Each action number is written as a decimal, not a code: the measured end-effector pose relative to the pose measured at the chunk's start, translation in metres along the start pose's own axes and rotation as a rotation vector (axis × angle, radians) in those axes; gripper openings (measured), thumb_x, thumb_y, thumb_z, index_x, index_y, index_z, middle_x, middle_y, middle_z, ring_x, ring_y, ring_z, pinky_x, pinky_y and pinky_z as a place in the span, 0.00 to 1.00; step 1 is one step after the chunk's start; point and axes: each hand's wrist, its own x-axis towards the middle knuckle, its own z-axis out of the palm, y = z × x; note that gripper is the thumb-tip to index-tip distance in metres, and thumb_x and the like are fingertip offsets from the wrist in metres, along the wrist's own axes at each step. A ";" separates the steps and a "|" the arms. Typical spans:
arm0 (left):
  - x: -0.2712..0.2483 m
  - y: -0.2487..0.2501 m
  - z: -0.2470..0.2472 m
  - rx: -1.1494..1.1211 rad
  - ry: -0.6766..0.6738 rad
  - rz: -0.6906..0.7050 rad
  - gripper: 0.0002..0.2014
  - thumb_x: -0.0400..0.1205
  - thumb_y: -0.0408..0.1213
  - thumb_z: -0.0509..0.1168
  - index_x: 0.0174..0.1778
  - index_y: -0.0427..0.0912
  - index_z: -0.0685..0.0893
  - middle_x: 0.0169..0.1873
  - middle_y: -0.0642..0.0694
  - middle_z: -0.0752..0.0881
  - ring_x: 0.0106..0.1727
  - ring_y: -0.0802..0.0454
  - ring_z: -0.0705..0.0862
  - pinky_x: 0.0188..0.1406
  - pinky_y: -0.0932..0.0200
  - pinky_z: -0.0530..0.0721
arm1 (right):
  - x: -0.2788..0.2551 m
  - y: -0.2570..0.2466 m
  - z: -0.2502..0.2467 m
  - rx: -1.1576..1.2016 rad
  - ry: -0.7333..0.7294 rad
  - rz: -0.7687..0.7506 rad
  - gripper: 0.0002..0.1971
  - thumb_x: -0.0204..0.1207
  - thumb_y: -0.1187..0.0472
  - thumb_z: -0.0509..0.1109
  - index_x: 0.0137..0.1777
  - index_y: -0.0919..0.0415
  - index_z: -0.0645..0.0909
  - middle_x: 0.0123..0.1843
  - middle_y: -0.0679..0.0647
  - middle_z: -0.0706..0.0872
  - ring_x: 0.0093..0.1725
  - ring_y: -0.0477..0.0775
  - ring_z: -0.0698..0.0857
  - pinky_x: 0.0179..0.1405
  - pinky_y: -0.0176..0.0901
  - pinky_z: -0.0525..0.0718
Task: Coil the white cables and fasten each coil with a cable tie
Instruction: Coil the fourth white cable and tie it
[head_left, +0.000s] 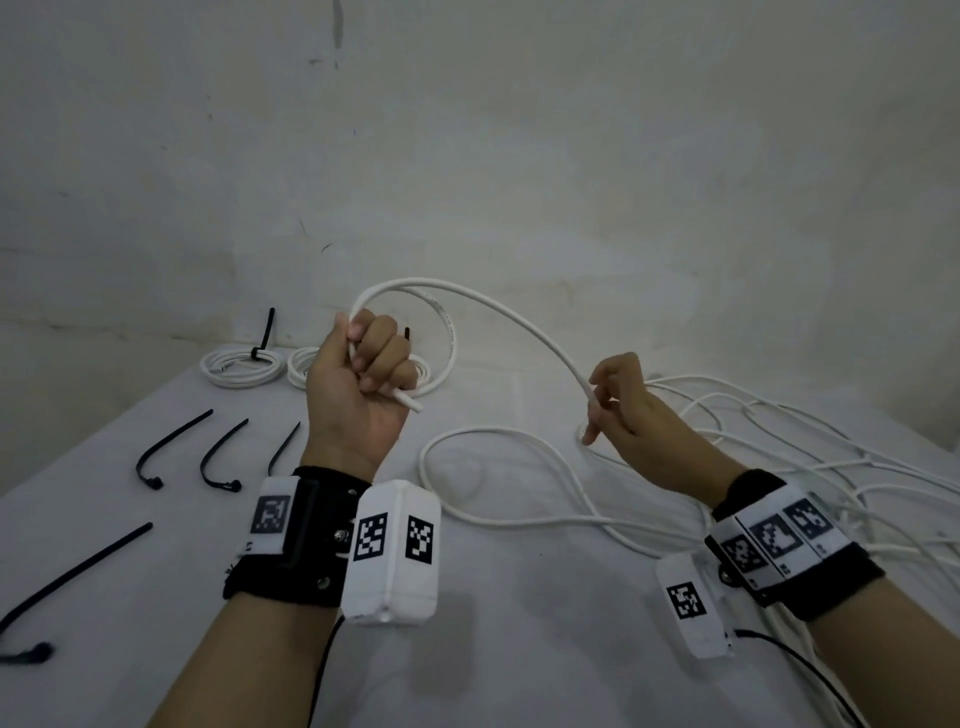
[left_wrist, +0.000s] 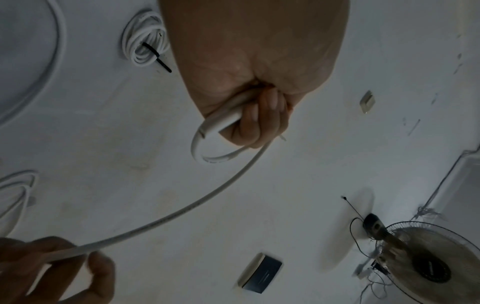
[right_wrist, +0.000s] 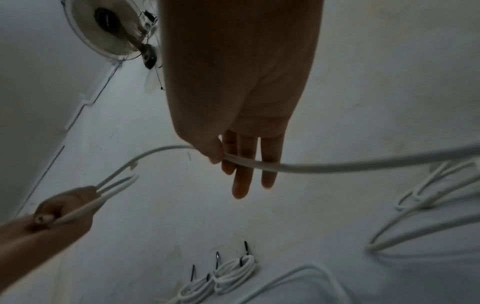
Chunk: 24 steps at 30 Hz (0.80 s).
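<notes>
My left hand is raised above the table, fist closed round a white cable. The hand holds one small loop, and the cable's cut end sticks out below the fist. From the loop the cable arcs right to my right hand, which pinches it between thumb and fingers. The left wrist view shows the fist gripping the loop and the cable running on to the other hand. In the right wrist view the cable crosses my right fingers under the thumb.
Two tied coils lie at the table's back left, the second partly behind my fist. Several loose black cable ties lie left. A tangle of loose white cable covers the right. The wall stands close behind the white-covered table.
</notes>
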 end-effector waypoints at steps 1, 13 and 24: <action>0.000 0.001 0.001 0.014 0.006 0.009 0.23 0.87 0.44 0.45 0.26 0.45 0.72 0.16 0.54 0.68 0.18 0.60 0.54 0.14 0.69 0.61 | -0.001 0.001 0.001 -0.043 0.006 -0.001 0.12 0.85 0.67 0.55 0.55 0.49 0.58 0.41 0.53 0.78 0.35 0.46 0.85 0.39 0.53 0.85; 0.001 0.002 0.008 0.236 0.132 0.095 0.21 0.89 0.46 0.41 0.31 0.46 0.64 0.16 0.55 0.64 0.14 0.62 0.60 0.14 0.69 0.60 | -0.016 -0.058 0.004 -0.435 0.008 -0.395 0.12 0.73 0.61 0.58 0.49 0.57 0.82 0.40 0.47 0.83 0.25 0.55 0.76 0.18 0.40 0.71; -0.004 -0.035 0.016 0.367 0.098 -0.069 0.20 0.89 0.46 0.41 0.31 0.45 0.63 0.15 0.55 0.64 0.14 0.62 0.61 0.14 0.69 0.60 | -0.017 -0.095 0.003 -0.304 -0.103 -0.539 0.13 0.79 0.53 0.61 0.49 0.54 0.87 0.42 0.44 0.82 0.37 0.46 0.79 0.26 0.37 0.74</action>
